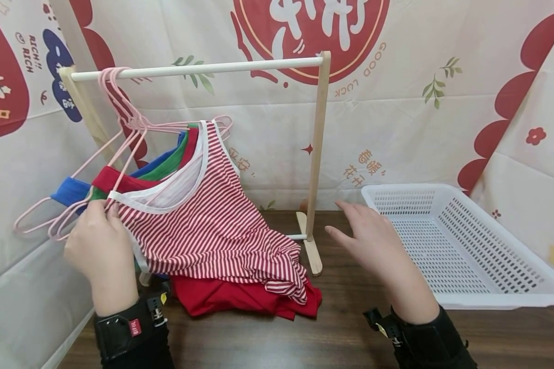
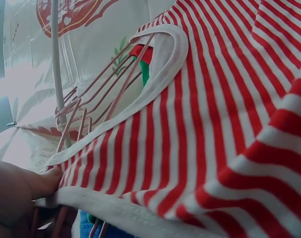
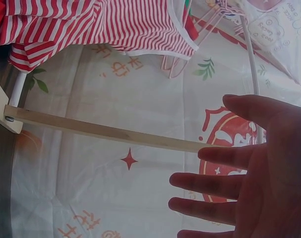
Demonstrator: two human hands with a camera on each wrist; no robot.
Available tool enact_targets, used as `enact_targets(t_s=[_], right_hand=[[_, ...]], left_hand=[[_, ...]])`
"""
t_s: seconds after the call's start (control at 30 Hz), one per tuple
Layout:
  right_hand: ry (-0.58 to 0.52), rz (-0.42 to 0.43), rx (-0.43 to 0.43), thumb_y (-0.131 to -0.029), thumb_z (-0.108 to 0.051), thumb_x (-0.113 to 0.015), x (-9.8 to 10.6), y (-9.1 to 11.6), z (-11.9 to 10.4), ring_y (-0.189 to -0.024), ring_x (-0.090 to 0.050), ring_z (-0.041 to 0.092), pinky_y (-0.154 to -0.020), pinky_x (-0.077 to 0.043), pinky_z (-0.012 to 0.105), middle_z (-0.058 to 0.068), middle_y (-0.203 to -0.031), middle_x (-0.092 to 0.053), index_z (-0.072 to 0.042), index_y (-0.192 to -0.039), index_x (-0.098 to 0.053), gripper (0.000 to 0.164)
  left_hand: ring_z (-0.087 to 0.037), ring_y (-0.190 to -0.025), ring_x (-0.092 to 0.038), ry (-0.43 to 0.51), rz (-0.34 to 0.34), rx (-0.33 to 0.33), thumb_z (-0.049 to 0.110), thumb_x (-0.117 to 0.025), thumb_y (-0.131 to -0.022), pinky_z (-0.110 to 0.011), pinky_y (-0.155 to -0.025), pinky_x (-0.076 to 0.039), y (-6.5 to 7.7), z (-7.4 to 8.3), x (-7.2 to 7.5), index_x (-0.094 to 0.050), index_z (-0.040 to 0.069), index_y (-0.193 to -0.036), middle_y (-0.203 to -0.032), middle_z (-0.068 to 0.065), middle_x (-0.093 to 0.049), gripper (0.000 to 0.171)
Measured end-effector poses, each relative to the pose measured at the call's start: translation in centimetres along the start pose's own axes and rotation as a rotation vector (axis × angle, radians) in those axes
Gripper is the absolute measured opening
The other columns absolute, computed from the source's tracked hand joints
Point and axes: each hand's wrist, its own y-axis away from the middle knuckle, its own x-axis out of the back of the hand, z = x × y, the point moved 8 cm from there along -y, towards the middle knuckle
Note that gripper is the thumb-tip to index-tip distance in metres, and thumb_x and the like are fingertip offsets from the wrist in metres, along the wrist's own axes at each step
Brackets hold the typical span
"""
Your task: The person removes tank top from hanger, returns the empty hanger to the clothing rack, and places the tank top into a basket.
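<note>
On the rack (image 1: 317,154) hangs the striped shirt (image 1: 203,225), its strap (image 2: 73,171) pinched by my left hand (image 1: 97,238), my right hand (image 1: 374,241) spread empty, and my tugging could slip that strap off its hanger (image 1: 132,159).

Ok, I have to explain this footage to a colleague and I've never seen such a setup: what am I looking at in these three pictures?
There is no machine here, just a person using two bare hands. The wide picture comes from a camera on the head, looking forward and down; the other two come from cameras worn on the left and right wrists.

A wooden-framed rack stands on a dark table, with a white basket to its right. Pink hangers hang from the rack's bar, carrying a striped top in front of other garments. The left hand pinches the top's shoulder; whether it grips a hanger too is hard to tell. The right hand is held out with fingers extended, holding nothing.
</note>
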Motion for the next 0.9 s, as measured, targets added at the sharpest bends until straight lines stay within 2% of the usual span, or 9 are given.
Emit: enact_targets(t_s=[0.23,0.4,0.53,0.67,0.9], right_hand=[[-0.001,-0.003,-0.006,-0.085,-0.068,-0.031,-0.1,0.0,0.0,-0.120,-0.037,0.033,-0.095,-0.032,0.058,0.016,-0.130,-0.046,-0.010,-0.134,-0.036,0.076],[-0.004,-0.007,-0.013,-0.085,-0.065,-0.036,-0.3,0.1,0.0,-0.119,-0.037,0.032,-0.094,-0.032,0.059,0.016,-0.129,-0.046,-0.011,-0.134,-0.037,0.073],[-0.005,-0.014,-0.016,-0.085,-0.066,-0.034,-0.4,0.1,0.0,-0.120,-0.036,0.033,-0.094,-0.032,0.060,0.016,-0.130,-0.046,-0.011,-0.134,-0.036,0.074],[-0.012,-0.006,-0.019,-0.085,-0.068,-0.030,-0.2,0.0,0.1,-0.120,-0.036,0.034,-0.095,-0.032,0.059,0.018,-0.130,-0.045,-0.009,-0.134,-0.036,0.076],[-0.070,0.041,-0.031,-0.088,-0.056,-0.043,0.8,0.1,0.2,-0.119,-0.037,0.034,-0.095,-0.032,0.058,0.016,-0.130,-0.046,-0.010,-0.133,-0.037,0.065]], left_hand=[[-0.045,-0.083,-0.052,0.011,0.121,-0.023,0.038,-0.036,-0.093,-0.055,-0.063,-0.044,0.3,0.8,0.2,-0.054,0.004,-0.115,-0.097,-0.023,-0.060,0.044],[-0.042,-0.080,-0.053,0.064,0.206,-0.070,0.039,-0.035,-0.094,-0.054,-0.060,-0.043,0.6,1.5,0.2,-0.056,0.004,-0.111,-0.093,-0.022,-0.061,0.045],[-0.041,-0.081,-0.054,0.114,0.238,-0.085,0.039,-0.036,-0.094,-0.053,-0.061,-0.043,0.8,1.8,0.3,-0.057,0.004,-0.109,-0.094,-0.021,-0.062,0.044],[-0.038,-0.083,-0.055,0.202,0.265,-0.101,0.042,-0.039,-0.093,-0.052,-0.063,-0.042,0.8,1.8,0.6,-0.059,0.005,-0.107,-0.095,-0.018,-0.063,0.044],[-0.035,-0.085,-0.055,0.300,0.260,-0.157,0.041,-0.044,-0.092,-0.050,-0.066,-0.039,0.6,1.6,1.0,-0.060,0.006,-0.105,-0.095,-0.016,-0.064,0.040]])
